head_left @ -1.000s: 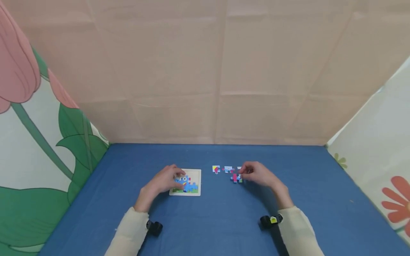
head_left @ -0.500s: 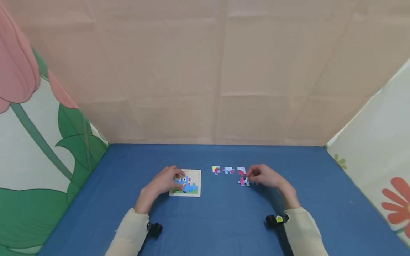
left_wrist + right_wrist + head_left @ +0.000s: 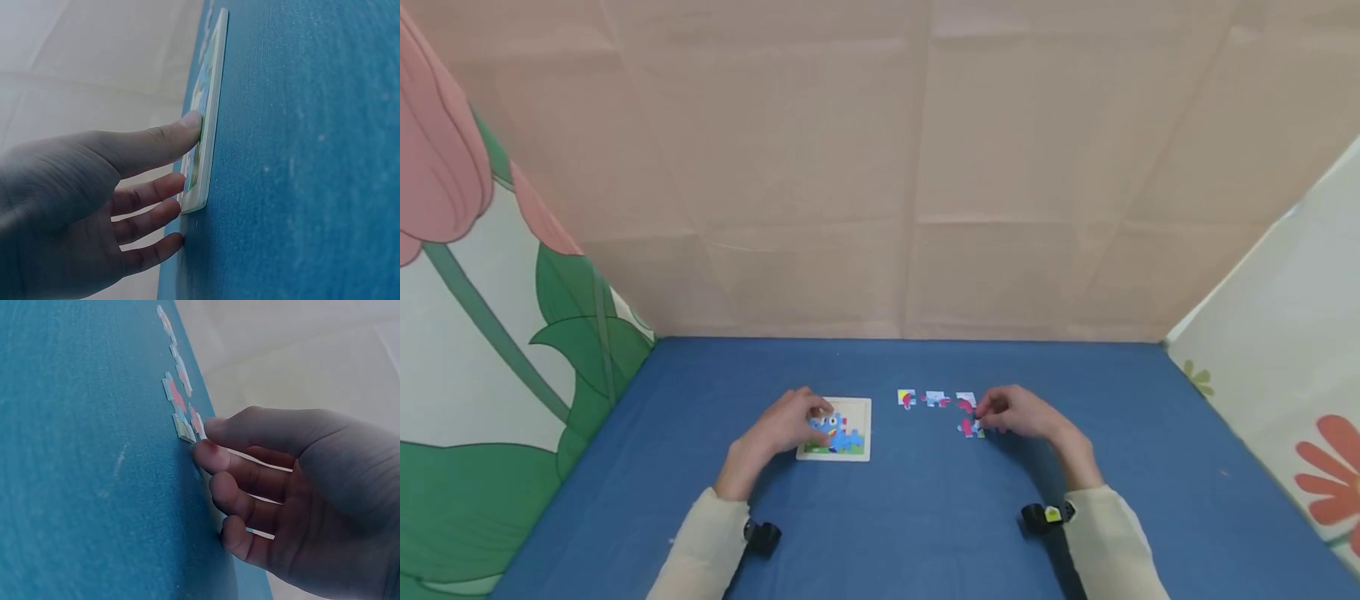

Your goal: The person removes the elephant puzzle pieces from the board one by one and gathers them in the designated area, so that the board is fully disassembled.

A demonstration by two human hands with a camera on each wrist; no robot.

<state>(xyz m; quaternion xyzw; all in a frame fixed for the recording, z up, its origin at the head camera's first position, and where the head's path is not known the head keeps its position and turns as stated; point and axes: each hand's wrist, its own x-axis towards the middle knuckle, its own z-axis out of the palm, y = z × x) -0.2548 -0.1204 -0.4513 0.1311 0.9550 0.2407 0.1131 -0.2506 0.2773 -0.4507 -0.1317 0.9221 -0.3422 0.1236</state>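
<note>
A square jigsaw board (image 3: 859,406) with a light frame and a partly filled blue, white and green picture lies on the blue table. My left hand (image 3: 786,421) rests over its left side, the thumb touching its surface in the left wrist view and the other fingers loosely bent. To the right, my right hand (image 3: 1018,411) pinches a pink, blue and green puzzle piece (image 3: 966,428) at its upper right corner, with the piece flat on the cloth. Just above it lies a white and pink puzzle piece (image 3: 966,400); the fingertips partly hide both in the right wrist view.
A white and pink puzzle piece (image 3: 936,399) and a yellow and red puzzle piece (image 3: 906,398) lie in a row between board and right hand. The blue tablecloth (image 3: 895,525) reaches back to a beige hanging cloth (image 3: 895,250). Flower-patterned panels stand at both sides.
My right hand has slid the pink, blue and green piece rightward and slightly nearer, uncovering the white and pink piece above it. In the last half second little has moved; the left hand stays put.
</note>
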